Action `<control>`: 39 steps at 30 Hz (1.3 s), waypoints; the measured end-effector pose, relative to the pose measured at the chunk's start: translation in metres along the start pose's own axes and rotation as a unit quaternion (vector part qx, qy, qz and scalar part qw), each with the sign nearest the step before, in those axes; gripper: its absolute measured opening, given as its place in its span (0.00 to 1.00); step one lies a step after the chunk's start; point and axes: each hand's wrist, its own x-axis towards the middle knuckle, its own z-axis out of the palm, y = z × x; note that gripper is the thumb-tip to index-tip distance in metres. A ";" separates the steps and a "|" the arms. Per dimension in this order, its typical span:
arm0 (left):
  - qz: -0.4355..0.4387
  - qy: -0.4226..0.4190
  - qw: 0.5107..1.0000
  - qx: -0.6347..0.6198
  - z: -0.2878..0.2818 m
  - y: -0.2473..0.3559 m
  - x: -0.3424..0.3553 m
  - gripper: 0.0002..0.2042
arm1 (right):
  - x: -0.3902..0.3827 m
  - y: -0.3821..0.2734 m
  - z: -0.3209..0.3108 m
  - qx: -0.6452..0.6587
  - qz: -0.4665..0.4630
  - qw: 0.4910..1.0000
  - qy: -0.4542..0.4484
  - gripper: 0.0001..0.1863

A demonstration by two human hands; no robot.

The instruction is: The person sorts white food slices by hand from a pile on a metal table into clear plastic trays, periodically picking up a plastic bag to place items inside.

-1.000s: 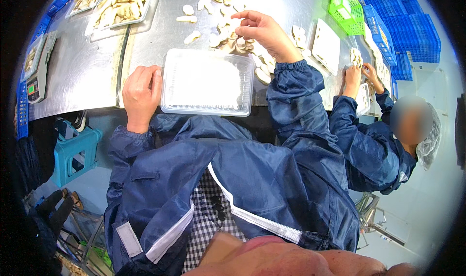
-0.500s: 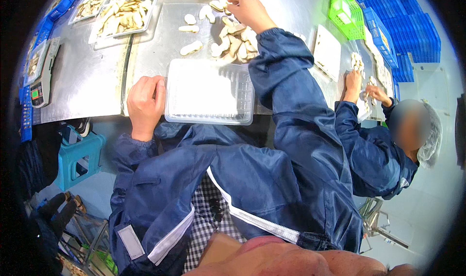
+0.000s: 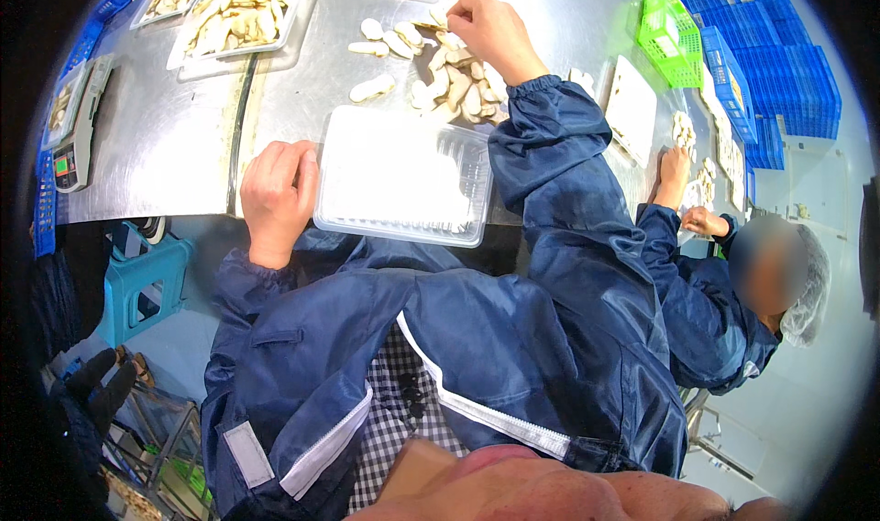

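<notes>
My right hand (image 3: 495, 33) reaches over the far part of the steel table, thumb and fingers pinched at a pale mushroom slice (image 3: 438, 17). Just below it lies a loose heap of mushroom slices (image 3: 463, 86), with several single slices (image 3: 371, 87) spread to its left. My left hand (image 3: 278, 200) rests at the table's near edge with its fingers curled in. Its palm side is hidden, so what it holds, if anything, cannot be made out. Close beside its thumb, a clear plastic tray (image 3: 394, 219) sits at the edge, slightly overhanging; no slices show in it.
Trays heaped with mushroom slices (image 3: 240, 21) stand at the far left. A scale (image 3: 78, 154) carries another tray. On the right are a white board (image 3: 631, 109), a green basket (image 3: 669, 40) and stacked blue crates (image 3: 788, 81). A co-worker (image 3: 706, 292) handles slices there.
My right hand has shifted slightly right and nearer, staying at the slices by the heap. The whole view has moved a little. My left hand keeps its place beside the tray.
</notes>
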 end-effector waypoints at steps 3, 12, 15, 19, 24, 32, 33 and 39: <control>-0.008 0.002 1.000 -0.006 0.006 -0.001 -0.001 0.02 | 0.003 -0.004 0.012 0.019 0.009 0.999 -0.023 0.15; -0.004 0.006 1.000 -0.007 0.006 0.000 -0.001 0.03 | 0.005 -0.003 0.018 0.044 0.014 0.996 -0.071 0.13; -0.005 0.006 1.000 -0.004 0.003 0.000 0.000 0.03 | 0.000 0.003 0.009 0.049 0.052 0.995 -0.064 0.14; -0.004 0.005 1.000 -0.004 0.003 0.001 -0.002 0.03 | -0.005 -0.011 0.008 0.017 0.027 0.999 -0.010 0.14; -0.004 0.013 1.000 -0.010 0.004 0.001 -0.001 0.03 | -0.005 -0.022 0.018 -0.087 -0.010 0.995 -0.036 0.17; -0.010 0.010 1.000 -0.011 0.001 0.001 -0.002 0.03 | -0.014 -0.013 -0.004 0.108 0.047 0.983 -0.139 0.20; -0.010 0.009 1.000 -0.012 0.001 0.001 -0.002 0.03 | -0.017 -0.017 -0.009 0.108 0.048 0.983 -0.139 0.20; -0.007 0.012 1.000 -0.022 0.003 0.003 -0.001 0.03 | -0.055 -0.036 -0.046 0.139 0.083 0.975 -0.152 0.25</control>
